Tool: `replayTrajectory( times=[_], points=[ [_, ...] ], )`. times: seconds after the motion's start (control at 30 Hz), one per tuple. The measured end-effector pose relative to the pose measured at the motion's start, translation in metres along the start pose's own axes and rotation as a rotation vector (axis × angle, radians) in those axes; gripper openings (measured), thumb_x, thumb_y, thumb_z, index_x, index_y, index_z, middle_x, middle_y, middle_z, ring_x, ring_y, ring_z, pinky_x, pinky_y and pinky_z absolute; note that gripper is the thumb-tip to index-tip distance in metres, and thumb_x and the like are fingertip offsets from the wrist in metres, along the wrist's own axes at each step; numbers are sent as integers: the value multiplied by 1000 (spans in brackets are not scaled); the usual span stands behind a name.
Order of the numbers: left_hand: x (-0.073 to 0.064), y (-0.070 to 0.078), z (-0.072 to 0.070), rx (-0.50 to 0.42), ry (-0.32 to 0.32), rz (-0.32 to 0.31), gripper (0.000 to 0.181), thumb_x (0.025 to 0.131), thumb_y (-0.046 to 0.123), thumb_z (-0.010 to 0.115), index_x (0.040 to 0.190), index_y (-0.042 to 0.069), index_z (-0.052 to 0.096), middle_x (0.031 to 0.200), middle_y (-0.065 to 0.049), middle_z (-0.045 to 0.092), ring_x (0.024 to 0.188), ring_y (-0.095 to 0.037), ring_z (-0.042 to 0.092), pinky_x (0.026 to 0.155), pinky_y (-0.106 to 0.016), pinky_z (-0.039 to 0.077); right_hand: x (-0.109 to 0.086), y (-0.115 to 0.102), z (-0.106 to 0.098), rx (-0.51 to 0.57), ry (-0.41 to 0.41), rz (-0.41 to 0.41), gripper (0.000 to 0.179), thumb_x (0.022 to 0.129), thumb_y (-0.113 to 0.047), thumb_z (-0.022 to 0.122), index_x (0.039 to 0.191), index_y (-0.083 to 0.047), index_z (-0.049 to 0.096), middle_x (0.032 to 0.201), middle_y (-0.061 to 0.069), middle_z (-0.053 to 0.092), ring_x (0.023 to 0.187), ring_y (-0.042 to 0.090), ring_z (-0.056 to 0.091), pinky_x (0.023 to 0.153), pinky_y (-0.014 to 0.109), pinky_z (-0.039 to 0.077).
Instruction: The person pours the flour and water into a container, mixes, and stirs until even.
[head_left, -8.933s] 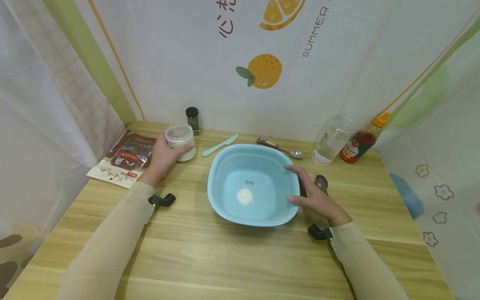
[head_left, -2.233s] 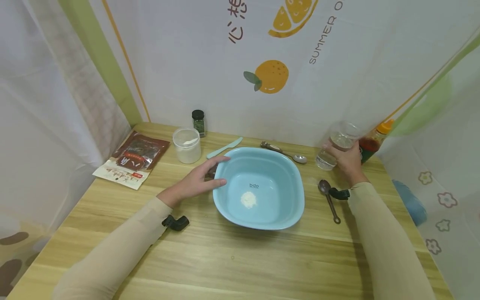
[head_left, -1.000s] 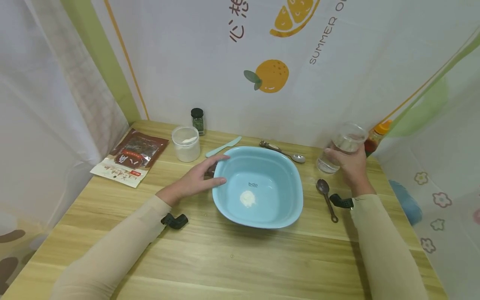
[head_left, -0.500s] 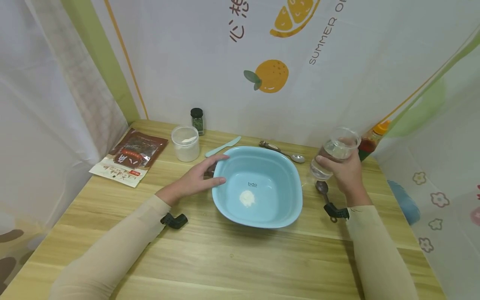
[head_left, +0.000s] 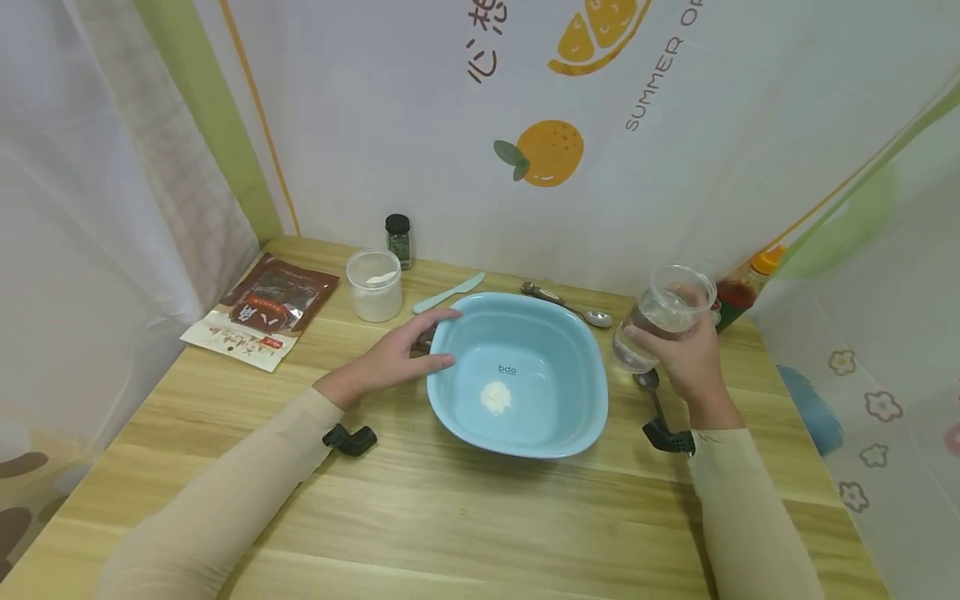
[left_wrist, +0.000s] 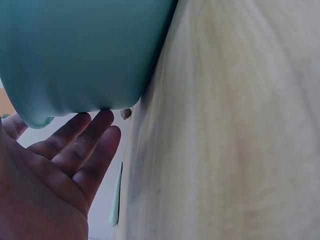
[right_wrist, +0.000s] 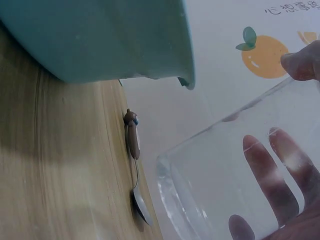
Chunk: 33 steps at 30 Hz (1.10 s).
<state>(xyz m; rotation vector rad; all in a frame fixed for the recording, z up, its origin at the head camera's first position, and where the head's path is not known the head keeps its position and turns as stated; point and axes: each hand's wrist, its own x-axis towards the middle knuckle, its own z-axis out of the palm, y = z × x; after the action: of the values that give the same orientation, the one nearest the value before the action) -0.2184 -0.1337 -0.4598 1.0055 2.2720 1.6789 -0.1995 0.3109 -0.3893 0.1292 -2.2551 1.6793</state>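
At the table's middle stands a light-blue plastic basin with a small heap of white powder on its floor. My left hand holds the basin's left side, thumb over the rim, other fingers against the outer wall in the left wrist view. A clear plastic cup of water is in my right hand, to the right of the basin. The thumb and fingers wrap round the cup, which leans with its mouth to the right. In the head view it overlaps the bowl of a dark brown spoon.
Behind the basin lie a pale-green spreader knife and a metal spoon. A jar of white powder, a black-capped spice jar and a brown packet stand or lie left. A red sauce bottle is back right.
My left hand went from the powder jar to the basin, and my right from the basin to the cup. The right hand has lifted the cup and brought it left and nearer.
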Motion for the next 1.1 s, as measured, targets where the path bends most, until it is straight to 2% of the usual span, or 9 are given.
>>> replayTrajectory(
  times=[0.17,0.33,0.63,0.77,0.97,1.1],
  points=[
    [1,1,0,2,-8,-2,69,105,12,75,166,5,43,155,-25,58,131,-41,70,105,-52,62,-6,1,-1,6,-10,18,83,82,15,90,151,-13,55,136,-3,61,127,18,56,103,30,47],
    [1,1,-1,-1,-9,0,69,105,12,75,166,5,43,156,-26,57,131,-42,70,105,-52,62,-10,1,-1,-41,-48,9,79,83,10,92,150,-6,54,132,-3,66,126,18,59,104,34,46],
    [-1,0,-1,-13,-1,11,69,104,9,75,165,4,43,154,-27,58,130,-43,70,103,-52,63,-8,2,2,-113,-113,-39,83,81,3,96,151,-8,52,137,-1,62,128,21,56,101,40,46],
    [-1,0,-1,-12,3,18,69,104,9,75,165,4,43,153,-27,59,129,-43,70,103,-52,63,-9,3,4,-163,-118,-39,88,81,0,97,154,-8,49,139,-2,61,128,20,56,102,43,46],
    [1,-2,0,-12,-1,13,69,105,9,75,166,4,43,155,-27,58,131,-43,69,104,-53,62,-8,4,3,-191,-125,-78,88,80,-1,97,155,-7,51,138,1,63,127,19,57,104,46,44],
    [1,-2,0,-15,0,4,70,105,10,75,166,4,42,155,-26,58,132,-43,69,105,-52,62,-9,4,3,-215,-131,-68,86,81,-4,98,154,-9,53,138,3,64,128,20,56,106,51,43]
  ],
)
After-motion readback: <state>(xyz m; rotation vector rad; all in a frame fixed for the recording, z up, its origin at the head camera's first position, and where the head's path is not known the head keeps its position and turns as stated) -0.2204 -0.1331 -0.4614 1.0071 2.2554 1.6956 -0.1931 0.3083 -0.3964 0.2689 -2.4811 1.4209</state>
